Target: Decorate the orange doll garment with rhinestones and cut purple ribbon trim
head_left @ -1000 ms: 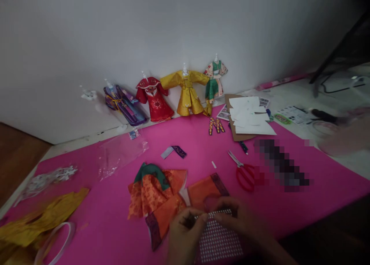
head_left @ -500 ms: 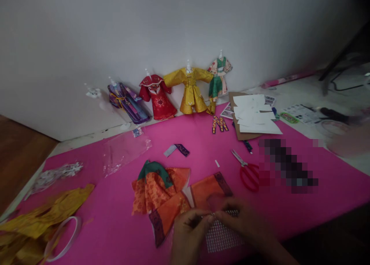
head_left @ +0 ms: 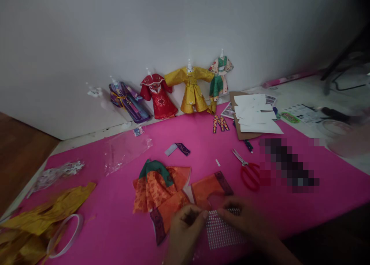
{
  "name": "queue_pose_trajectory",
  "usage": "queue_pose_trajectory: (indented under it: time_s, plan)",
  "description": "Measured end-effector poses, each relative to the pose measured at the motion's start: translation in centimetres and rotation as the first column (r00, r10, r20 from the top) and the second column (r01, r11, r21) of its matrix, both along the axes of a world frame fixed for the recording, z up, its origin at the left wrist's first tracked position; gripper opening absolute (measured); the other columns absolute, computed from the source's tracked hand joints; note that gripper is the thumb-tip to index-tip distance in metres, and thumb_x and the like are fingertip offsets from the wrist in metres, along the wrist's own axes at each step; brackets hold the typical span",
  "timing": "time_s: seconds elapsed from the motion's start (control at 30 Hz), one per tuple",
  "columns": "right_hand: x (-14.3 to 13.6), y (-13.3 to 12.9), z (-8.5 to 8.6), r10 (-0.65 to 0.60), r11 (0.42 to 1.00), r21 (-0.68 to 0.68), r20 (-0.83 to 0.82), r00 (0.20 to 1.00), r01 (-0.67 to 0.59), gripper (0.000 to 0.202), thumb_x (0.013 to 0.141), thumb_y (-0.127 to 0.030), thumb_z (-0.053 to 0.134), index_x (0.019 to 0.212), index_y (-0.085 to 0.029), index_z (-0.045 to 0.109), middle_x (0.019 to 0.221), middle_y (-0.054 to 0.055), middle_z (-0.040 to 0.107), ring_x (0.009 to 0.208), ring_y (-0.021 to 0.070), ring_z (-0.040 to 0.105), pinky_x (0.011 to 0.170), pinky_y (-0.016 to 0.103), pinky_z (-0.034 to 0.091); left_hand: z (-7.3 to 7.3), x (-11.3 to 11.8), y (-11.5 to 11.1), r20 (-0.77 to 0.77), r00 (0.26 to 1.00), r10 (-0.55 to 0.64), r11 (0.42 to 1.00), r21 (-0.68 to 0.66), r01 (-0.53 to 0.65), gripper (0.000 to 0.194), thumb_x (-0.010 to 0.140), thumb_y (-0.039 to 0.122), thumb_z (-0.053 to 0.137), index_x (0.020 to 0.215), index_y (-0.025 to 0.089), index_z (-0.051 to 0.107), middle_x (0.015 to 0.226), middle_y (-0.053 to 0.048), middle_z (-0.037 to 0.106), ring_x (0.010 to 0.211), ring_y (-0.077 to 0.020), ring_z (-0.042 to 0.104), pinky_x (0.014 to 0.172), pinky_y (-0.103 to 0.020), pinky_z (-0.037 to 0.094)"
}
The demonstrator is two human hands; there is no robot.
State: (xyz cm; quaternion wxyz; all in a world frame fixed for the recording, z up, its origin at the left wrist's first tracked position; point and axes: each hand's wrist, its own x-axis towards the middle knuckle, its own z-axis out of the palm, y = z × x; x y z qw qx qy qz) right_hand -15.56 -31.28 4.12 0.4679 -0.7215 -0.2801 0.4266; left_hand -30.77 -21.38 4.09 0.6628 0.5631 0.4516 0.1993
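Head view, forward (and down)

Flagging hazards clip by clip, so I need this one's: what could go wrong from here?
The stud sheet is pinched at its top edge by the left hand and right hand; a tiny stud could come loose and get lost.
The orange cloth lies just beyond both hands, so a wrist or the sheet might drag it.
The scissors lie beyond the right hand, handles toward it; a wide reach could knock them.
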Motion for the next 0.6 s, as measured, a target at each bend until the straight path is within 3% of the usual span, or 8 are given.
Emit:
queue_pose_trajectory:
  time_s: [0.27, 0.6]
  plan:
    - [0.2, -0.06, 0.07, -0.011, 1.0, -0.01, -0.004, 1.0, 0.011, 0.015, 0.072, -0.034, 0.069, 0.062, -0.024, 0.071, 0.064, -0.002, 0.07, 0.068, 0.0205, 0.064, 0.064, 0.028, 0.051, 0.61, -0.3, 0.62, 0.028, 0.997, -0.075, 0.992, -0.101, 0.077, 0.018, 0.063, 0.036, 0.08, 0.059, 0.02, 0.074, 0.056, -0.001, 0.068, 0.056, -0.0144, 0.059, 0.057, -0.023, 0.045]
    - [0.19, -0.09, 0.47, -0.006, 0.999, -0.042, -0.019, 1.0, 0.005, 0.013, 0.071, -0.034, 0.069, 0.063, -0.024, 0.071, 0.066, -0.002, 0.071, 0.069, 0.0201, 0.065, 0.064, 0.027, 0.051, 0.43, -0.58, 0.69, 0.009, 0.992, -0.129, 0.992, -0.013, 0.129, 0.016, 0.075, 0.032, 0.073, 0.065, 0.021, 0.075, 0.063, -0.001, 0.072, 0.062, -0.0153, 0.063, 0.061, -0.023, 0.049]
